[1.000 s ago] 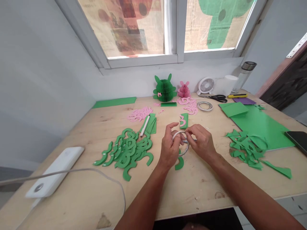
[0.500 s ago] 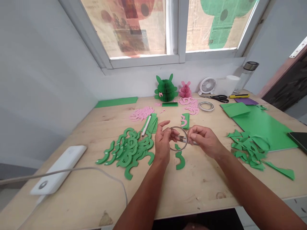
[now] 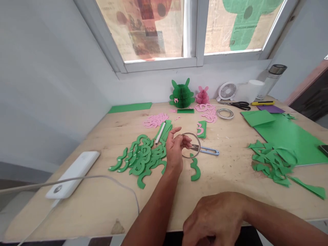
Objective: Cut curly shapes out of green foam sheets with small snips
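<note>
My left hand (image 3: 175, 150) is closed around the edge of a thin roll of tape (image 3: 200, 147), held upright above the table. Behind and beside the roll lies a blue-handled cutter (image 3: 210, 150), its metal end seen through the ring. Just below the roll rests a wavy green paper piece (image 3: 196, 173). My right hand (image 3: 217, 215) hangs over the table's front edge with its fingers curled under, and whatever they may hold is hidden. Left of my left hand is a pile of wavy green paper cutouts (image 3: 142, 155).
A white pen (image 3: 160, 133) lies on folded green paper. Green scraps (image 3: 273, 164) and green sheets (image 3: 294, 136) are at the right. Black scissors (image 3: 241, 105), another tape roll (image 3: 224, 114) and a fan (image 3: 227, 91) stand farther back. A cable crosses near a white power bank (image 3: 74, 174).
My right hand has moved away from the tape roll, down toward the table's front edge. My left hand keeps holding the roll. The view has shifted slightly.
</note>
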